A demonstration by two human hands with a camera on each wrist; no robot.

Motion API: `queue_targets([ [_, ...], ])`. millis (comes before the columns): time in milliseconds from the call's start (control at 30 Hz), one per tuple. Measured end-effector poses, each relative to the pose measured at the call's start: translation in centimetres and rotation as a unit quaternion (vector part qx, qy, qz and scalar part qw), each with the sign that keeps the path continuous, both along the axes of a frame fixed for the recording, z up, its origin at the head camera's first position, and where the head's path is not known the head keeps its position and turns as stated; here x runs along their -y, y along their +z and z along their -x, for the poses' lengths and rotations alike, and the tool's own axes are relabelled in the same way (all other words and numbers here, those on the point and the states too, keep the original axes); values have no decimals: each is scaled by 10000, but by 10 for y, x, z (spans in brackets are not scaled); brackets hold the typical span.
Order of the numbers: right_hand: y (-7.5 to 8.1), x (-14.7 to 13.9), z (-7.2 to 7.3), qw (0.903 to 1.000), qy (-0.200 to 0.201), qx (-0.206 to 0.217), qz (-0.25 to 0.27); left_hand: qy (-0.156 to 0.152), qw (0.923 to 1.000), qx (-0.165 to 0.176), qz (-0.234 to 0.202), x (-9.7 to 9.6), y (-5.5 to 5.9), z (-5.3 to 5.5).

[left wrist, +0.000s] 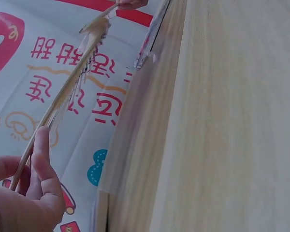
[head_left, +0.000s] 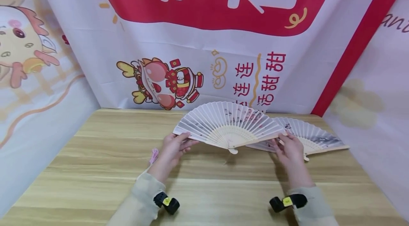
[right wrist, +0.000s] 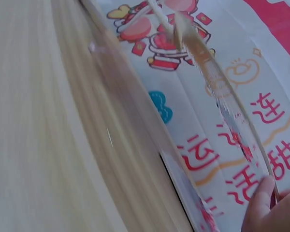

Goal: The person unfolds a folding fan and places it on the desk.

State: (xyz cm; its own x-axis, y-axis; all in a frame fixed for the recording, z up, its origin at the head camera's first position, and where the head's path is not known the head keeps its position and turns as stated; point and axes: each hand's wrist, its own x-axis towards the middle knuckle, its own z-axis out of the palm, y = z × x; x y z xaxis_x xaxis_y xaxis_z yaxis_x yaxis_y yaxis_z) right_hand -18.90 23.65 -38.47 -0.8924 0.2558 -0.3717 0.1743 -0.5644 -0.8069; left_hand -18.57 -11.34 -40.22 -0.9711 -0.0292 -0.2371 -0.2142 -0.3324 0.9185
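Note:
A folding fan [head_left: 204, 123] with pale ribs and dark and pink painting is spread wide above the table. My left hand [head_left: 172, 148] pinches its left end rib, and my right hand [head_left: 289, 148] pinches the right end rib. Its pivot end points down toward me. In the left wrist view the left hand's thumb and fingers [left wrist: 41, 164] close round the edge of the fan [left wrist: 70, 84]. The right wrist view shows the right hand [right wrist: 275, 210] at the other edge of the fan [right wrist: 246, 128]. Behind the right hand a second open fan [head_left: 319, 137] lies on the table.
The wooden table [head_left: 204, 190] runs back to a printed cloth backdrop [head_left: 204, 44]. A pink tassel [head_left: 154, 155] shows beside the left wrist. Printed hangings [head_left: 35, 76] stand at the left side and the right side.

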Motion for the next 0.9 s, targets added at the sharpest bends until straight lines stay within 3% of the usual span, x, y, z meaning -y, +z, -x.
queue_targets([
  [133,4,-23,-9,9970,769,31,41,-290,9994,68,175,12,6,-8],
  [233,2,-41,-18,9886,1470,-280,134,-430,9983,157,351,21,8,-15],
  [433,-8,-72,-35,9550,2831,-868,174,-957,9929,358,605,35,10,-30],
  [633,-17,-94,-44,9204,3816,-831,-167,-1580,9842,251,755,46,8,-41],
  [733,-21,-100,-47,9021,4226,-763,-424,-1831,9788,271,873,51,5,-47],
  [900,-30,-100,-50,8863,4484,-483,-1056,-2050,9695,443,1267,56,-1,-56],
])
